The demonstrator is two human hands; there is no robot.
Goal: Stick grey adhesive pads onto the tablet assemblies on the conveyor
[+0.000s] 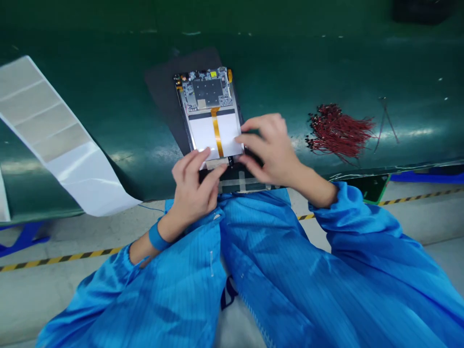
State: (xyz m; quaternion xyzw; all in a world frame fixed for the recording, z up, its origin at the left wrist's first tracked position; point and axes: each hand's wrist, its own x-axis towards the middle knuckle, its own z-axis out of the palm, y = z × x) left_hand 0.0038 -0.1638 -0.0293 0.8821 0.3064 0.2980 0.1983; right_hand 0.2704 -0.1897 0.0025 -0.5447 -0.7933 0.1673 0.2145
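Note:
An opened tablet (232,126) lies on the table with its inside facing up. Its circuit board (207,92) is at the far end, and a white battery (201,130) fills the near part, with an orange flat cable (216,131) running down its middle. My left hand (194,186) touches the lower left edge, thumb and forefinger apart on either side of a pale strip (216,164). Over the right edge, my right hand (270,147) has its fingers spread, the forefinger at the battery and the thumb near the bottom edge. Whatever lies beneath the fingertips is hidden.
A dark sheet (163,89) lies under the tablet. On the right is a heap of red wires (339,130), with a separate pair of wires (386,123) beside it. A label sheet (54,125) curls over the table's near edge at left. The mat (282,82) is green.

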